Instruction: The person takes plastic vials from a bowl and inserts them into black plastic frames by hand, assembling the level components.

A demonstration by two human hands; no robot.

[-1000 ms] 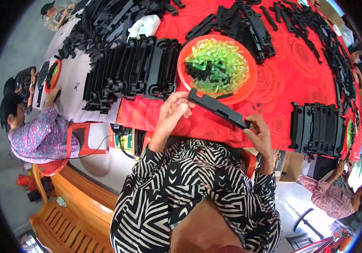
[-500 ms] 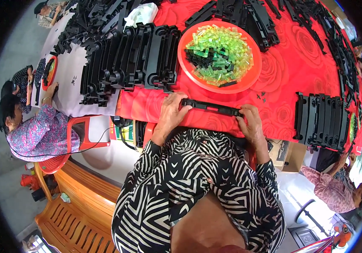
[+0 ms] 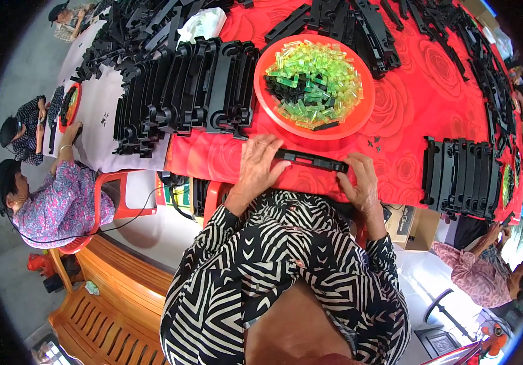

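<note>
Left hand (image 3: 260, 162) at nine o'clock, right hand (image 3: 362, 177) at three, pinch the ends of a black strip (image 3: 312, 160) near the table (image 3: 212, 156) edge. Left fingers now cover more than half a second ago; hold seems firmer. Beyond, twelve o'clock: red bowl (image 3: 259, 85), green pieces (image 3: 316, 109).

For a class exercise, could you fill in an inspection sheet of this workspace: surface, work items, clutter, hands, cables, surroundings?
Surface: red rose-patterned cloth; pale cloth at left.
Work items: black strip between the hands; beyond it, red bowl of yellow-green and black pieces; left row of black parts; right row of black parts.
Clutter: white bundle beside loose black parts; tiny dark bits.
Hands: left hand grips the strip's left end, right hand its right.
Cables: thin dark cord, lower left.
Surroundings: wooden bench, seated person in floral top, left; cardboard box, right.
</note>
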